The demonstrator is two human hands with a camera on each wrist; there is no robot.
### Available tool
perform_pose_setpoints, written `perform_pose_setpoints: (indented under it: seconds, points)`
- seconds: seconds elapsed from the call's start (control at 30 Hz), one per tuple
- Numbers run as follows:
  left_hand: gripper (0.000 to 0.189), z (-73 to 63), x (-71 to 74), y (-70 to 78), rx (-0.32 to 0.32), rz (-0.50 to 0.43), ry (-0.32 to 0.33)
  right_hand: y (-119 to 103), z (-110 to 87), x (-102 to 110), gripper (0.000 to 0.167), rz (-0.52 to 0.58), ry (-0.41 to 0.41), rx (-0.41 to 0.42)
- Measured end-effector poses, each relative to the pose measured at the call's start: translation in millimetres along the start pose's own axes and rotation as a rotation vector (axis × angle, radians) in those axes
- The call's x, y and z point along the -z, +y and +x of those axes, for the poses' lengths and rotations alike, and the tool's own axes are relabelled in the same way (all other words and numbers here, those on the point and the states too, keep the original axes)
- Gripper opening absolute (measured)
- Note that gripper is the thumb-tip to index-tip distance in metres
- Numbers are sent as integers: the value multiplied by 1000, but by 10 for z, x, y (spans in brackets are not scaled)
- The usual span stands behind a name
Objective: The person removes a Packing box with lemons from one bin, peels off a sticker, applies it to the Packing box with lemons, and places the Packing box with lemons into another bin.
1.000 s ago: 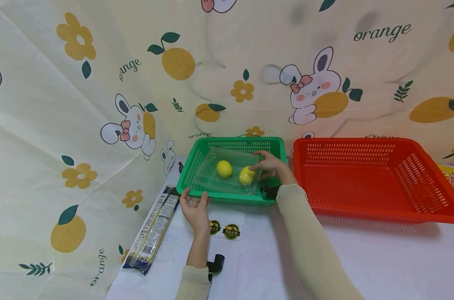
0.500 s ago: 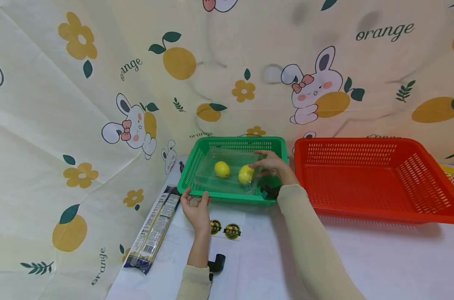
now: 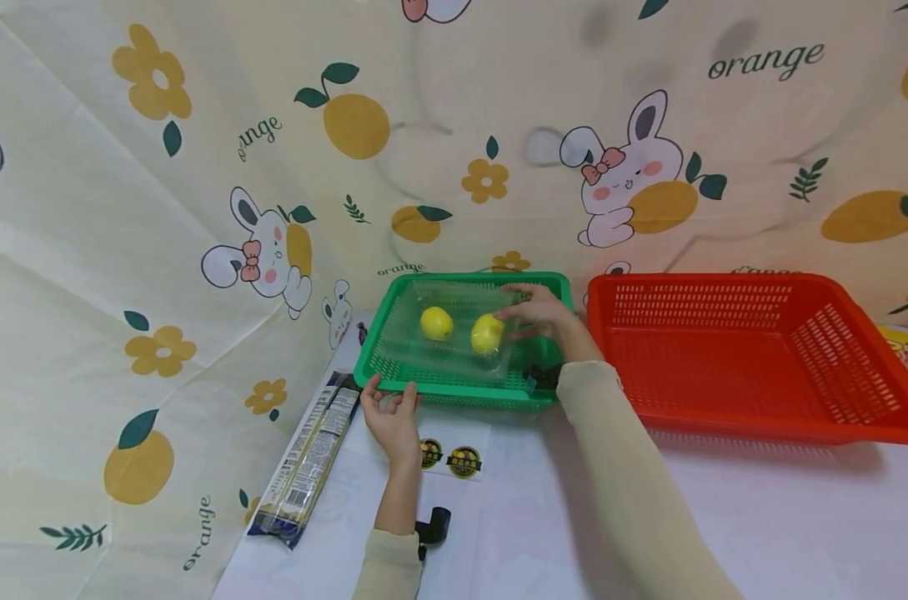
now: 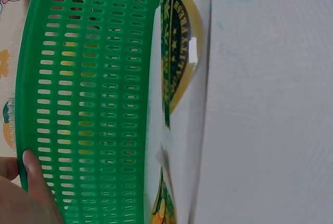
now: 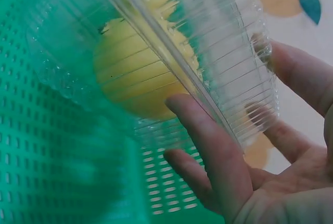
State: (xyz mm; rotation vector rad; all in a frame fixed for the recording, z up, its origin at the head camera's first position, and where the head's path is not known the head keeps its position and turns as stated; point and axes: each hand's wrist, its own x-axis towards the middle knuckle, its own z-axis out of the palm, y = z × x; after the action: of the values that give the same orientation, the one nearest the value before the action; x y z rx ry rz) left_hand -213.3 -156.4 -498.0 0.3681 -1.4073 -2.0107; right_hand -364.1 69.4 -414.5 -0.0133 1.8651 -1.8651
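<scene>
A clear plastic box (image 3: 457,360) with two lemons (image 3: 436,323) in it is inside the green basket (image 3: 469,389). My right hand (image 3: 547,317) holds the box by its right end. Close up in the right wrist view, the fingers (image 5: 208,141) lie along both sides of the ribbed box wall, and the nearer lemon (image 5: 143,70) shows through the plastic. My left hand (image 3: 392,423) grips the basket's rim at the front left corner. In the left wrist view, the thumb (image 4: 37,174) is against the slotted outer wall, with another finger across the rim.
A large red basket (image 3: 709,375) stands to the right of the green one. To the left lies a long printed packet (image 3: 307,458). A white sheet with two round black and gold labels (image 3: 464,462) is before the green basket. A patterned cloth (image 3: 491,108) hangs behind.
The clear box with its lemons has shifted slightly back and left in the green basket, along with my right hand. My left hand stays on the rim.
</scene>
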Motion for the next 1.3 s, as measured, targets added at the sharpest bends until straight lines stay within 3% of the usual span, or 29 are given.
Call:
perform_pose_setpoints:
  seconds: [0.17, 0.37, 0.6, 0.9, 1.03, 1.3]
  points:
    - [55, 2, 5, -8, 5, -4, -3, -209, -156, -2, 75, -17, -6, 9]
    - [54, 14, 0, 1, 9, -14, 5, -452, -424, 99, 72, -47, -68, 55]
    - [55, 18, -13, 10, 16, -4, 4, -558, -747, 303, 69, -78, -118, 80]
    - [60, 20, 12, -23, 16, 12, 5, -501, -1329, 550, 69, -236, -153, 135]
    - [58, 25, -1, -37, 8, 31, 15, -412, -1615, 659, 71, -271, -120, 144]
    - [59, 2, 0, -12, 12, -32, -2, -80, -2197, 803, 74, -348, -34, 172]
